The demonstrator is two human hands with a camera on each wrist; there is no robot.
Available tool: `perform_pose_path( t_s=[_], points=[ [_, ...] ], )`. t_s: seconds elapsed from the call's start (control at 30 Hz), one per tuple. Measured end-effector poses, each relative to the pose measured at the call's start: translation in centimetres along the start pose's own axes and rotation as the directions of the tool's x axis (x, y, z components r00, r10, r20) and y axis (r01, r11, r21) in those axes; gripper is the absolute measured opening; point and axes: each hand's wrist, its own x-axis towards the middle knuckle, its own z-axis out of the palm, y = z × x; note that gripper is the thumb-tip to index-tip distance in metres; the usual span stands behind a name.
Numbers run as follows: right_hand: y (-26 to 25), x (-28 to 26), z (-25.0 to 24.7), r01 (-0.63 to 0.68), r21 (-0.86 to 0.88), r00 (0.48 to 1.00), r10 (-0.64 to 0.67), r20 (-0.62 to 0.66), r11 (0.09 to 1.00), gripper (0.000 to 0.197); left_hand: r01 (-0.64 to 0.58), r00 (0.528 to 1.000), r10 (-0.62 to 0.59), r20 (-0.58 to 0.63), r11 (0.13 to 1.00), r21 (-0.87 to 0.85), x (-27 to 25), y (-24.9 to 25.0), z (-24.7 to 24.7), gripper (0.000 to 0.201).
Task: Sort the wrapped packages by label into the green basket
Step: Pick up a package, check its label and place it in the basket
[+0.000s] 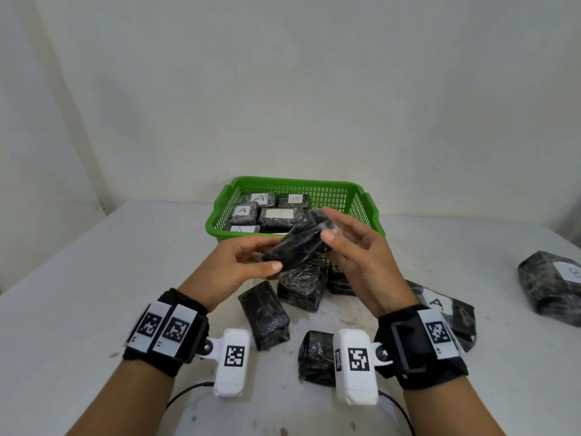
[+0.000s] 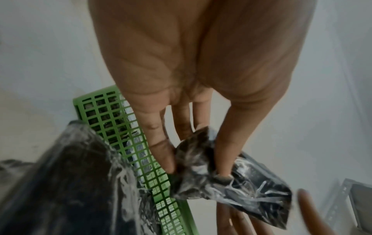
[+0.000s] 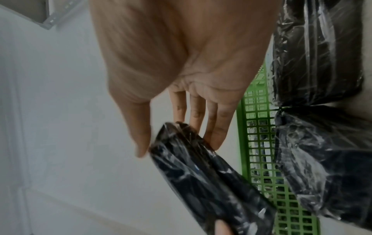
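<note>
Both hands hold one black wrapped package (image 1: 298, 243) in the air, just in front of the green basket (image 1: 298, 181). My left hand (image 1: 271, 254) pinches its near end between thumb and fingers. My right hand (image 1: 328, 225) pinches the far end. No label shows on the held package. The left wrist view shows my left hand (image 2: 195, 168) gripping the crinkled end of the package (image 2: 251, 195) beside the basket (image 2: 120, 135). In the right wrist view my right hand (image 3: 179, 147) holds the package (image 3: 201, 174) by the basket wall (image 3: 257, 143). Several packages labelled A (image 1: 278, 215) lie in the basket.
Loose black packages lie on the white table below my hands: one at the left (image 1: 264, 313), one near my right wrist (image 1: 316, 357), one under the held package (image 1: 301, 286). A package labelled A (image 1: 440, 306) lies at the right. Another labelled package (image 1: 553, 284) sits at the far right.
</note>
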Motion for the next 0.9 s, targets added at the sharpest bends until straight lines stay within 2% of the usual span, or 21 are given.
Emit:
perform_pose_path(
  t_s=[0.07,0.17,0.23,0.33,0.43,0.47,0.5,0.53,0.57,0.63,0.7,0.8,0.9],
  points=[
    [-0.4,0.0,0.1,-0.004,0.093,1.000,0.003,0.011,0.996,0.047,-0.006,1.000,0.007,-0.010,0.998,0.058,-0.1,0.0,-0.3,0.050],
    [-0.2,0.1,0.1,-0.047,0.097,0.999,0.045,0.023,0.994,0.063,-0.019,0.999,0.024,-0.047,0.996,0.091,-0.2,0.2,0.2,0.047],
    [0.2,0.0,0.3,-0.144,0.044,0.987,0.140,0.085,0.989,0.079,-0.039,0.997,0.045,-0.060,0.995,0.095,-0.3,0.4,0.6,0.046],
    [0.5,-0.2,0.5,-0.295,-0.012,0.945,0.294,0.141,0.955,0.076,-0.065,0.992,0.076,-0.102,0.992,0.108,-0.2,0.4,0.9,0.047],
    [0.7,-0.3,0.8,-0.381,-0.054,0.906,0.384,0.178,0.923,0.104,-0.078,0.986,0.090,-0.139,0.993,0.092,-0.3,0.5,1.1,0.047],
    [0.7,-0.4,1.1,-0.387,-0.055,0.902,0.390,0.187,0.921,0.099,-0.083,0.985,0.097,-0.139,0.991,0.101,-0.3,0.6,1.1,0.048],
    [0.6,-0.4,1.3,-0.371,-0.053,0.909,0.374,0.184,0.927,0.085,-0.088,0.986,0.103,-0.128,0.990,0.114,-0.3,0.6,1.1,0.050],
    [0.6,-0.5,1.4,-0.342,-0.059,0.922,0.347,0.172,0.938,0.073,-0.093,0.990,0.105,-0.096,0.989,0.117,-0.3,0.6,1.1,0.053],
    [0.6,-0.5,1.6,-0.309,-0.085,0.935,0.319,0.155,0.947,0.070,-0.093,0.994,0.099,-0.049,0.991,0.100,-0.2,0.5,0.9,0.058],
    [1.0,-0.2,1.6,-0.242,-0.148,0.956,0.262,0.130,0.959,0.079,-0.063,0.997,0.061,0.053,0.997,0.034,-0.4,0.6,0.6,0.079],
    [1.3,0.1,1.4,-0.187,-0.221,0.973,0.212,0.095,0.957,0.092,-0.021,0.995,0.023,0.094,1.000,-0.023,-0.5,0.9,0.8,0.100],
    [1.5,0.1,1.2,-0.165,-0.291,0.974,0.202,0.101,0.942,0.101,0.005,0.999,0.000,0.051,0.994,-0.112,-0.6,1.2,1.2,0.102],
    [1.3,-0.1,1.6,-0.195,-0.290,0.965,0.236,0.115,0.937,0.109,-0.002,1.000,0.000,-0.013,0.985,-0.174,-0.4,1.0,1.1,0.102]
  ],
)
